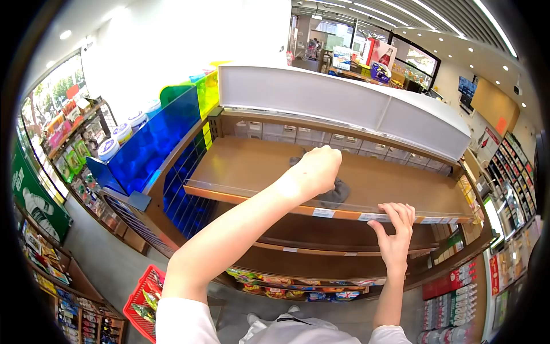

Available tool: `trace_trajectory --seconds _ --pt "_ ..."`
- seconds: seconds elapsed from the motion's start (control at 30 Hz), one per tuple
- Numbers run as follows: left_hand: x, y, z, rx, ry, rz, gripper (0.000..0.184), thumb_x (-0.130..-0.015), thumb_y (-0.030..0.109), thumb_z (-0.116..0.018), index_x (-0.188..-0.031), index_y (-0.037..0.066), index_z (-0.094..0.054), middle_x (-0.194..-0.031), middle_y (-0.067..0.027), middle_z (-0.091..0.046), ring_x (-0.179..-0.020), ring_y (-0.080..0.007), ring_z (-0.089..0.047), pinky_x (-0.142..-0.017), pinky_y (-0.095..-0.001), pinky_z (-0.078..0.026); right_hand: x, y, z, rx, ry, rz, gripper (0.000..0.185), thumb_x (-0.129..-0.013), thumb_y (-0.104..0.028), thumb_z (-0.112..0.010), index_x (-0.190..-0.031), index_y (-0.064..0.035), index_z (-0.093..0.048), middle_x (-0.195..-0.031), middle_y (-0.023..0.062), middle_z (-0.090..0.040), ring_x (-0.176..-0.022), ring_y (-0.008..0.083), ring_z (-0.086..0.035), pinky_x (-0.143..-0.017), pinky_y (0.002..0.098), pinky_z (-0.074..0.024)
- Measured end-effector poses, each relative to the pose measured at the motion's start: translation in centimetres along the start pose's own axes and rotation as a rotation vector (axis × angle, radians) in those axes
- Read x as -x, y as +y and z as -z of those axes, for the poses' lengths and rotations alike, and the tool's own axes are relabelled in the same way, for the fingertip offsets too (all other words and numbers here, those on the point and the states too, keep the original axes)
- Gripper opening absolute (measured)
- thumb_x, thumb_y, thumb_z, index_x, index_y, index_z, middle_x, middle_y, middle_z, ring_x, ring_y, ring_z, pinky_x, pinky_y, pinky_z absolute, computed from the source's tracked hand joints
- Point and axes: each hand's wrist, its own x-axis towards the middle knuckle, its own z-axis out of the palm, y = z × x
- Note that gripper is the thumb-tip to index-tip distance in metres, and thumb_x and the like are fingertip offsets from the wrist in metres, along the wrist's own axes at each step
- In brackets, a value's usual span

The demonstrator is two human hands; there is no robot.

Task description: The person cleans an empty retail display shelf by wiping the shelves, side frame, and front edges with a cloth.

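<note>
My left hand (315,171) is closed over the brown top shelf (246,160), pressed near a dark grey cloth (335,195) that shows on both sides of it. The fingers are bent down and partly hidden behind the back of the hand. At the shelf's front edge, my right hand (395,229) has its thumb below and its fingers over the orange edge strip, beside white price labels (323,212). A clear low guard runs along that edge.
Lower shelves (321,262) hold snack bags (275,289) at the bottom. A blue panel (154,137) stands left, a white header board (321,94) behind. A red basket (137,295) sits on the floor at lower left, bottle packs (452,307) at lower right.
</note>
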Motion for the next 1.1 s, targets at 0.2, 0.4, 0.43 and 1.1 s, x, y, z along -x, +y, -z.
trace_trajectory --seconds 0.2,0.4,0.43,1.1 --pt "0.3 -0.4 -0.7 0.067 0.101 -0.047 0.023 -0.077 0.007 -0.086 -0.086 -0.006 -0.070 -0.094 -0.0257 -0.073 -0.094 -0.0424 -0.072 -0.080 -0.0481 -0.058 0.0 -0.3 0.4 0.014 -0.019 0.011 0.040 -0.074 -0.013 -0.087 -0.109 -0.0041 -0.069 -0.105 0.0086 -0.070 -0.106 0.0309 -0.062 -0.112 0.0481 -0.0359" --pt "0.8 -0.4 -1.0 0.025 0.097 -0.035 0.018 -0.079 0.004 -0.080 -0.089 -0.006 -0.068 -0.096 -0.0256 -0.071 -0.099 -0.0433 -0.069 -0.086 -0.0470 -0.056 0.5 0.4 -0.3 0.030 0.024 0.072 0.042 -0.077 -0.018 -0.087 -0.113 -0.0069 -0.070 -0.109 0.0068 -0.068 -0.109 0.0282 -0.061 -0.111 0.0498 -0.0359" --pt "1.1 0.3 -0.8 0.003 0.089 0.015 0.016 -0.080 0.002 -0.078 -0.088 -0.007 -0.068 -0.096 -0.0255 -0.070 -0.101 -0.0432 -0.069 -0.087 -0.0471 -0.056 0.5 0.5 -0.5 0.030 0.037 0.088 0.041 -0.078 -0.020 -0.086 -0.114 -0.0073 -0.070 -0.110 0.0062 -0.066 -0.110 0.0279 -0.059 -0.109 0.0510 -0.0365" --pt "-10.4 0.8 -2.8 -0.360 -0.021 0.328 0.021 -0.078 0.009 -0.082 -0.094 -0.003 -0.073 -0.095 -0.0216 -0.075 -0.097 -0.0389 -0.072 -0.086 -0.0446 -0.057 1.2 0.7 -2.2 -0.206 0.077 0.097 0.039 -0.085 -0.014 -0.078 -0.121 -0.0081 -0.066 -0.112 0.0086 -0.057 -0.114 0.0293 -0.055 -0.108 0.0525 -0.0389"
